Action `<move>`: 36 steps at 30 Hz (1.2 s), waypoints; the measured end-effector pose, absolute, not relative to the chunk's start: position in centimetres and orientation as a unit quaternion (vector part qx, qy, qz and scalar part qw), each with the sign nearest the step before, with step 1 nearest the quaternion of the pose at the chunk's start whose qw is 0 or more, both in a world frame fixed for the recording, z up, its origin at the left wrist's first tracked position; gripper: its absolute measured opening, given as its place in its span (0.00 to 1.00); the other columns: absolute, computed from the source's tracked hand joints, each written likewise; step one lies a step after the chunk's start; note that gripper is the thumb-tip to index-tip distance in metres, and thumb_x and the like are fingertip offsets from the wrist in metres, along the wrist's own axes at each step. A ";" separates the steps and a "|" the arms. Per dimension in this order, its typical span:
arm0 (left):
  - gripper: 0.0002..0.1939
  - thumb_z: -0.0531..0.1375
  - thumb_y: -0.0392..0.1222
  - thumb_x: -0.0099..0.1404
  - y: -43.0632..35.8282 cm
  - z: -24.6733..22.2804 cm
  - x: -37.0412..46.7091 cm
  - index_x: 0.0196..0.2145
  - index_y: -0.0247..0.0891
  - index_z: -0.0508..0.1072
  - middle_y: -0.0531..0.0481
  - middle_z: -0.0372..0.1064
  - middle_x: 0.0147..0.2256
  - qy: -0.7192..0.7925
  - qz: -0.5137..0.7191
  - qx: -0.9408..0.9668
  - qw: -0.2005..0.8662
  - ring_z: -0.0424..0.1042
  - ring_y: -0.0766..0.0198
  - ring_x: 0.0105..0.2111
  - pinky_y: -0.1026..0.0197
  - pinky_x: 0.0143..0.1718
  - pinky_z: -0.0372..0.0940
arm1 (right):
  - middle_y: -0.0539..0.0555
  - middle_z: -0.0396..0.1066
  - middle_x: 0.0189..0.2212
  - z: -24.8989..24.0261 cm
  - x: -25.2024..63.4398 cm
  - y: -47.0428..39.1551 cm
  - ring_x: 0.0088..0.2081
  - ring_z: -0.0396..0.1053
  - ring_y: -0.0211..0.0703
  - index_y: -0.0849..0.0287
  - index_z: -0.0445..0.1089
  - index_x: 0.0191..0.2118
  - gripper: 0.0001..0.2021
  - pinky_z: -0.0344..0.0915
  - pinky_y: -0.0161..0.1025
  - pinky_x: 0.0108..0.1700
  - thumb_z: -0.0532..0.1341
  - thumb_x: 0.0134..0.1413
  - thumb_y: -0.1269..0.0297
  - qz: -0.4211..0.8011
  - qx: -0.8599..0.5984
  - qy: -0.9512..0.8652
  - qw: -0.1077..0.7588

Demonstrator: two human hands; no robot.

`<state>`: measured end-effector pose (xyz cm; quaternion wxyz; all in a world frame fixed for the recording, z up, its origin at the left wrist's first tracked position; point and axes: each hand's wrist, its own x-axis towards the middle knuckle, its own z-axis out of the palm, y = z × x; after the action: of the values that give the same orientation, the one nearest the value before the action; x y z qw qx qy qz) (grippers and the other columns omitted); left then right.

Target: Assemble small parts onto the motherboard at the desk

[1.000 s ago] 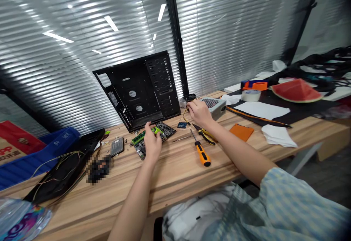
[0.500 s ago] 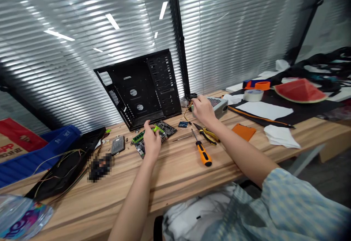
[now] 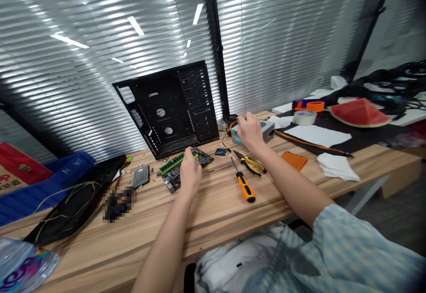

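Note:
My left hand (image 3: 190, 172) is over the motherboard (image 3: 173, 181), fingers bent together at the right part of the green memory stick (image 3: 172, 163). Its fingertips are partly hidden, so what they pinch does not show. My right hand (image 3: 249, 132) is closed in front of the grey power supply (image 3: 267, 131), beside its yellow and black cables (image 3: 226, 137). Whatever those fingers hold is hidden. Between the hands lie a small blue circuit board (image 3: 220, 151), a thin metal rod (image 3: 219, 168), an orange screwdriver (image 3: 245, 186) and yellow-black pliers (image 3: 252, 164).
Behind the motherboard stands a black computer case (image 3: 169, 111). A flat metal-cased drive (image 3: 141, 176) and a black panel with wires (image 3: 76, 204) lie left, near a blue bin (image 3: 66, 175). An orange pouch (image 3: 293, 161), white cloths (image 3: 337, 166) and tape (image 3: 305, 117) are right.
My left hand has shifted right along the memory stick, uncovering more of it and the board. My right hand has moved slightly right, staying closed by the power supply.

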<state>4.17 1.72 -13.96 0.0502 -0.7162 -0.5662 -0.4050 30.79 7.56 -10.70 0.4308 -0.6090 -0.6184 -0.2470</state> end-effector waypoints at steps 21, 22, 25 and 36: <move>0.07 0.60 0.41 0.62 1.9 -15.2 4.3 0.38 0.39 0.71 0.49 0.74 0.34 -0.472 -0.483 -0.732 -0.090 0.73 0.62 0.34 0.61 0.36 0.67 | 0.54 0.75 0.32 -12.1 27.7 8.2 0.30 0.69 0.42 0.59 0.75 0.38 0.13 0.67 0.40 0.35 0.61 0.52 0.57 0.169 -0.392 -0.650 0.629; 0.06 0.59 0.40 0.62 1.8 -15.2 4.4 0.38 0.39 0.72 0.49 0.74 0.34 -0.467 -0.459 -0.751 -0.084 0.73 0.62 0.34 0.61 0.37 0.67 | 0.54 0.75 0.31 -12.1 27.5 8.1 0.30 0.69 0.42 0.59 0.75 0.38 0.13 0.67 0.40 0.35 0.62 0.51 0.56 0.202 -0.375 -0.652 0.628; 0.05 0.59 0.37 0.62 1.4 -15.3 4.7 0.37 0.40 0.73 0.49 0.75 0.34 -0.443 -0.333 -0.830 -0.069 0.73 0.61 0.35 0.60 0.39 0.65 | 0.54 0.75 0.31 -11.9 26.7 7.5 0.31 0.70 0.42 0.59 0.75 0.37 0.14 0.67 0.39 0.35 0.64 0.49 0.54 0.255 -0.337 -0.666 0.614; 0.11 0.56 0.35 0.62 1.2 -15.8 4.9 0.40 0.41 0.76 0.45 0.74 0.41 -0.440 -0.241 -0.863 -0.068 0.71 0.56 0.45 0.53 0.48 0.63 | 0.54 0.75 0.31 -11.8 25.8 6.6 0.31 0.70 0.41 0.60 0.75 0.36 0.15 0.67 0.39 0.35 0.64 0.49 0.54 0.272 -0.324 -0.676 0.603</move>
<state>4.90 1.17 -15.78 -0.0677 -0.8627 -0.4396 -0.2406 25.83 6.65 -11.76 0.6034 -0.3245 -0.6759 0.2717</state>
